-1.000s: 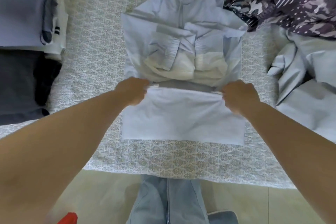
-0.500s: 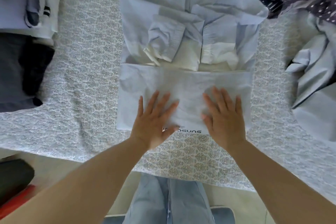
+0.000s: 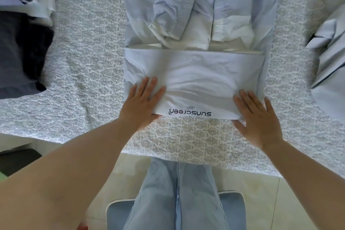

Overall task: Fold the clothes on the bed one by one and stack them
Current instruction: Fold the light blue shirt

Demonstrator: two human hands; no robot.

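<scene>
Jeans (image 3: 177, 192), 6 o'clock. Left hand (image 3: 141, 104), 9 o'clock of the fold: flat, fingers spread, pressing the jacket (image 3: 196, 80). Right hand (image 3: 257, 117), 3 o'clock: flat likewise, gripping nothing. Jacket mid-bed (image 3: 89, 52), hem folded up. Folded stack (image 3: 18, 33), 10 o'clock.

Both arms reach forward — left hand (image 3: 141, 103) and right hand (image 3: 258, 117) flat (fingers straight).

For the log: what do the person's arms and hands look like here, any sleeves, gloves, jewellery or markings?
Both forearms are bare from the frame edge to the wrist, with no sleeves in view. The left hand and right hand wear no gloves, and no rings, watch, bracelets or markings show. Below, the person wears light blue denim trousers.
</scene>
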